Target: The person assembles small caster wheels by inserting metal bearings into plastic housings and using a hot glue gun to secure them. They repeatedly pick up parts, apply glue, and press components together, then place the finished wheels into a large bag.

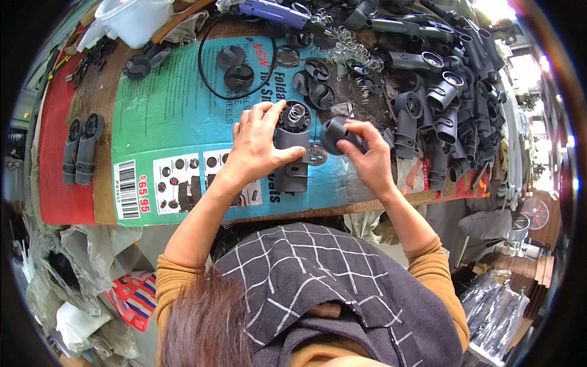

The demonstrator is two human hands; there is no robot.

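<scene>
Looks matt and smooth on the dark-grey tubular plastic fitting point(292, 145) and the black round plastic knob point(333, 136). Shines on the small silver metal coil spring point(296, 112) and the tangled heap of silver metal wire springs point(351, 50). Reads as faintly glossy, lightly creased on the green-and-blue rectangular printed sheet point(156, 116), seemingly card or paper. Appears smooth on the white open plastic tub point(131, 25) and the long purple plastic tool casing point(275, 13). Seems mostly matt across the jumbled pile of dark-grey plastic tubes point(445, 96). Looks soft and dull on the black-and-white checked cloth garment point(293, 257) and the mustard-yellow cloth sleeve point(449, 272).
</scene>
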